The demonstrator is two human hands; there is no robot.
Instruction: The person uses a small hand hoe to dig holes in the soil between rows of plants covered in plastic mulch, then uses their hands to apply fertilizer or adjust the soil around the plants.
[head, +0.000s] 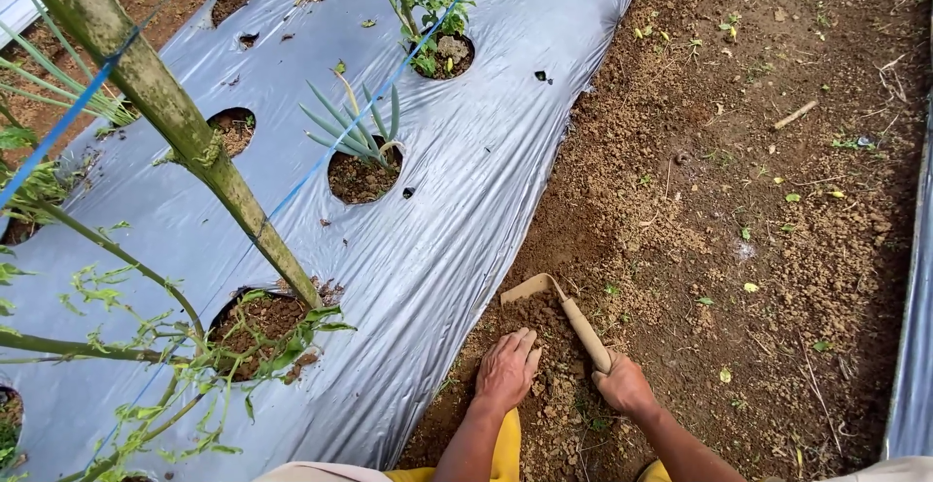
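Your right hand [623,385] is closed around the wooden handle of a small hoe [562,310], its blade sunk in the soil just ahead. Your left hand [506,369] lies open, palm down, on the loosened soil [544,346] beside it. Only this patch looks worked; the furrow beyond appears untouched.

Left hand [506,368] lies flat, palm down, fingers together and stretched forward. Just beside it, the right hand [623,385] is curled in a closed fist, both forearms reaching forward.

Silver mulch sheet [466,200], blue string [321,156], brown soil [739,181]
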